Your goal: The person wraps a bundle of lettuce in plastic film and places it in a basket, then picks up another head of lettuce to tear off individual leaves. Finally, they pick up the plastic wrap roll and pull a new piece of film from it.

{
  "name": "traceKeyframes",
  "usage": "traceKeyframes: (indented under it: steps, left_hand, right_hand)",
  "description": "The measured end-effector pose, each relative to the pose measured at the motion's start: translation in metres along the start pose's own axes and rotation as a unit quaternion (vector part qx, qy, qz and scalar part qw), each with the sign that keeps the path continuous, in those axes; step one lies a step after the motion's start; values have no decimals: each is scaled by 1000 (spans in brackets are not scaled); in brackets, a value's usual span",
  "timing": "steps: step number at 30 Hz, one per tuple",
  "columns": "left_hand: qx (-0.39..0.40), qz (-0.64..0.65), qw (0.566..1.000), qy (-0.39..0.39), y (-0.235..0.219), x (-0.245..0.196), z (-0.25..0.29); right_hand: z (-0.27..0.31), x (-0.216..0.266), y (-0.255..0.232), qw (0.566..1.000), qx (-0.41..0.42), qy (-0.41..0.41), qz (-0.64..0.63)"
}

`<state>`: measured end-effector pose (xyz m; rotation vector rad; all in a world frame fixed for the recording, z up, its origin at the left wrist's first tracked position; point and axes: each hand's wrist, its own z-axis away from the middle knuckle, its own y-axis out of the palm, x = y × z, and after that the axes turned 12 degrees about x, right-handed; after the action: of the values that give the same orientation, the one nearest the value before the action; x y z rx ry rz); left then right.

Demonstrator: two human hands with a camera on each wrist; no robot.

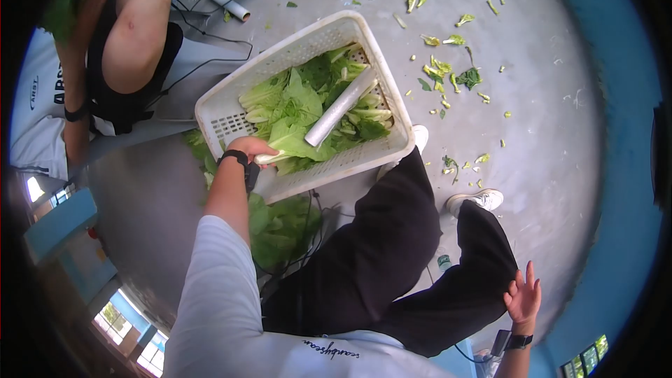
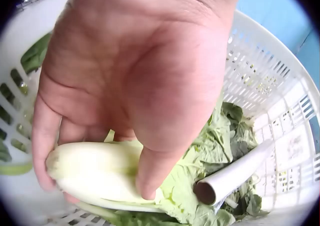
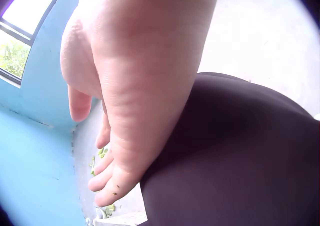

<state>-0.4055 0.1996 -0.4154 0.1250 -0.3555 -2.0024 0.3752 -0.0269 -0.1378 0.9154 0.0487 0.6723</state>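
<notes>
In the head view my left hand reaches over the near left rim of a white plastic basket. It grips a head of bok choy by its thick pale base, thumb on one side and fingers round the other. The bok choy's leaves lie toward the basket's middle, among more leafy greens. On top of these greens rests a roll of clear film with a brown core. Holding nothing, my right hand is beside my right knee with its fingers loosely extended.
Scattered leaf scraps cover the floor to the right and far side. More greens lie beside the basket, near black cables. Another person sits at the left, near a second roll. A blue wall borders the right.
</notes>
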Motion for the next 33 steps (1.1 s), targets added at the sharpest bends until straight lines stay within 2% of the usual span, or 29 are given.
traceKeyframes:
  steps: [2, 6, 11, 13, 15, 17, 18, 20, 23, 26, 29, 31, 33]
  left_hand:
    - [-31, -46, 998, -12, -17, -1, 4]
    - [-143, -133, 980, -34, 11, -37, 53]
    - [-256, -262, 930, -46, 31, -49, 103]
    - [-357, -346, 868, 7, 48, -46, 129]
    - [-426, -441, 789, -46, 77, -55, 155]
    - [-488, -496, 718, 13, 96, -51, 175]
    - [-498, -491, 714, 42, 110, -51, 185]
    - [-513, -477, 706, 101, 134, -60, 209]
    - [-512, -498, 660, 231, 157, -83, 232]
    - [-514, -489, 600, 369, 227, -106, 260]
    - [-397, -457, 606, 516, 284, -127, 267]
    - [-332, -444, 566, 610, 336, -131, 273]
    - [-255, -413, 562, 670, 371, -137, 265]
  right_hand:
    - [6, -4, -6, 1000, 14, -18, -5]
    - [19, -13, -19, 997, 37, -66, -20]
    - [37, -26, -35, 990, 69, -120, -32]
    - [40, -34, -41, 985, 89, -143, -22]
    - [46, -44, -53, 980, 105, -168, -20]
    - [51, -53, -62, 974, 117, -193, -18]
    - [56, -59, -67, 971, 120, -206, -17]
    - [63, -64, -69, 965, 129, -228, -9]
    - [75, -77, -72, 954, 122, -272, -2]
    - [88, -92, -74, 944, 90, -319, 4]
    - [96, -105, -73, 933, 51, -354, 32]
    - [97, -106, -66, 929, 39, -362, 67]
    - [105, -105, -32, 929, -8, -341, 147]
